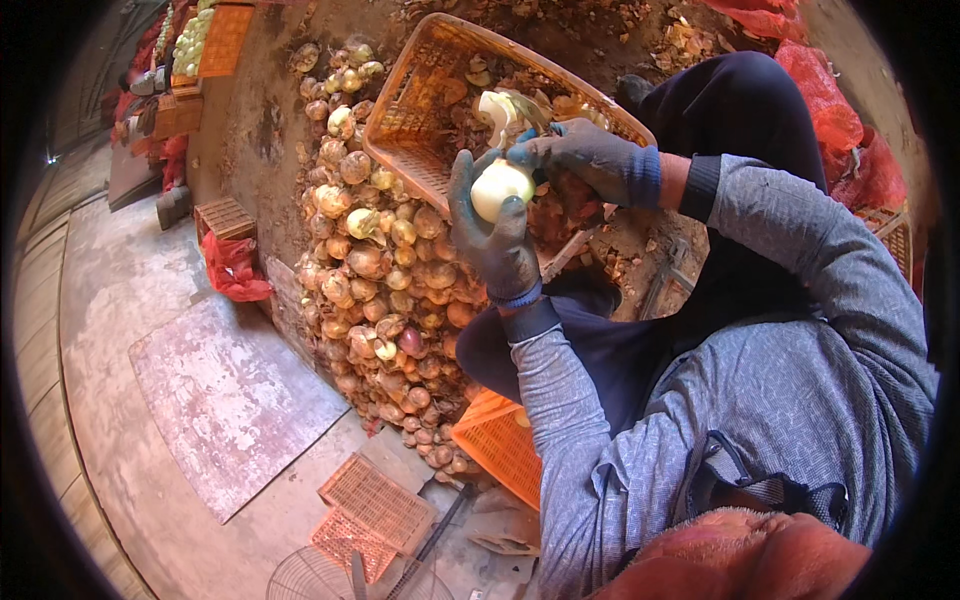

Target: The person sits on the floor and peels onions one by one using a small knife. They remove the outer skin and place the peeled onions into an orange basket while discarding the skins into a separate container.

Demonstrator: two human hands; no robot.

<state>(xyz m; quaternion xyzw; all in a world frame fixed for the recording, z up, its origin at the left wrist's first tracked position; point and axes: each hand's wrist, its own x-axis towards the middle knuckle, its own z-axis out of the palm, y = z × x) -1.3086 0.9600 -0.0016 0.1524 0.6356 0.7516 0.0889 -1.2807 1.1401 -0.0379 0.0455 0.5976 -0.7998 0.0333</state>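
Observation:
A peeled white onion (502, 187) rests in my left hand (495, 244), which wears a dark glove with a blue cuff. Fingers and thumb wrap around its sides. My right hand (600, 161), gloved alike, has its bent fingertips at the onion's upper edge. A pale strip of onion peel (499, 114) stands out from those fingertips; whether a small blade is among them I cannot tell. Both hands are over the near side of an orange plastic crate (397, 97) that holds loose onion skins. Unpeeled onions (367, 259) lie in a large heap beside the crate.
A second orange crate (495, 442) stands by my left knee. Red mesh bags (817, 97) lie at the right, another (234, 266) at the left. A flat board (232, 405) covers part of the floor. A wire fan guard (322, 574) is at the bottom. Crates of peeled onions (193, 41) stand far off.

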